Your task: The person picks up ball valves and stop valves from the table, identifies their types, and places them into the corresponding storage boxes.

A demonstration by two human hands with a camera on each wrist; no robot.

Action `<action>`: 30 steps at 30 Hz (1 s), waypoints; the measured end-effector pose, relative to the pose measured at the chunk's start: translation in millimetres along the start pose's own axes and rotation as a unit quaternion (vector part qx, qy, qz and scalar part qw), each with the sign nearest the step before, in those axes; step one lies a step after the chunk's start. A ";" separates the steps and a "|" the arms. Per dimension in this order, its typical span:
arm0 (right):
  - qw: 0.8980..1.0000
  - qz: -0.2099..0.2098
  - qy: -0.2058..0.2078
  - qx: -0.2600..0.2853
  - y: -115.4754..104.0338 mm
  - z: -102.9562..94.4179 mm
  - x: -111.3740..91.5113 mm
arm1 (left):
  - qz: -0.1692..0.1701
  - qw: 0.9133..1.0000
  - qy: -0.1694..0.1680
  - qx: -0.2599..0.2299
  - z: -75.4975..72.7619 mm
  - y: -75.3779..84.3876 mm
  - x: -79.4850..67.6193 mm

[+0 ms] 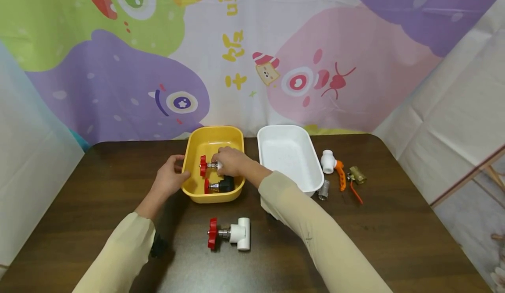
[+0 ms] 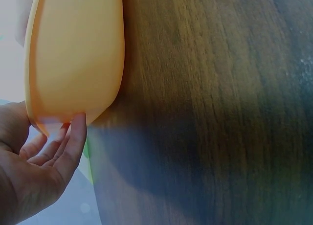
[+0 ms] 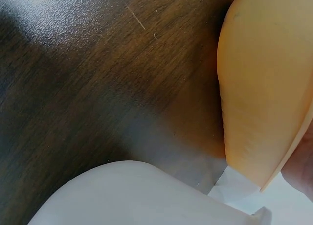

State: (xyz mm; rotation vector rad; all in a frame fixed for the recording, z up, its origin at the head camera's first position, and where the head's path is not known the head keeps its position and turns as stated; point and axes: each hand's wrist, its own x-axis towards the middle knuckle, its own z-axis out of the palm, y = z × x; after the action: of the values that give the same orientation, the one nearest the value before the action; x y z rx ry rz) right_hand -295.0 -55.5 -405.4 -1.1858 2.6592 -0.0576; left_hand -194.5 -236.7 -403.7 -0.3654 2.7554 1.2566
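My left hand [image 1: 170, 179] holds the left wall of the yellow tray [image 1: 213, 198], thumb at the rim and fingers outside. The left wrist view also shows those fingers against the tray's end [image 2: 73, 58]. Inside the tray, my right hand [image 1: 234, 161] grips a valve with a red handwheel [image 1: 203, 166]; its white body is mostly hidden by the fingers. Just in front of it in the tray lies a black-bodied valve [image 1: 225, 184] with a red handwheel. A white tee-shaped valve [image 1: 239, 234] with a red handwheel lies on the table before the tray.
Right of the yellow tray stands a white tray [image 1: 289, 157]. Beside it lie a white ball valve [image 1: 328, 161] with an orange handle, a metal fitting [image 1: 324, 191] and a brass valve [image 1: 358, 174] with a red lever. A printed curtain [image 1: 244, 100] hangs behind the table.
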 end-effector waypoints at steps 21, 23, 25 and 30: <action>1.000 0.002 0.013 0.007 -1.6 -2.6 -2.9 | 0.007 1.000 0.000 0.000 0.1 -0.5 0.9; 1.000 0.003 0.017 0.010 -1.2 -2.5 -3.1 | 0.009 1.000 0.000 -0.002 0.3 -0.8 1.0; 1.000 0.002 0.022 0.013 -1.2 -2.8 -3.5 | 0.008 1.000 0.000 -0.002 0.0 -0.9 0.9; 0.999 -0.004 0.029 0.028 -3.1 -5.2 -6.4 | 0.005 1.000 -0.003 -0.001 -0.3 -1.2 0.3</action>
State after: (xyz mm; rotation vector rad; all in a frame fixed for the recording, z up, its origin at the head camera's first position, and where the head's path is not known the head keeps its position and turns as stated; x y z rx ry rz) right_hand -289.8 -53.2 -398.8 -1.1960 2.6838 -0.1681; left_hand -194.5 -237.7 -404.5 -0.3487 2.7554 1.2602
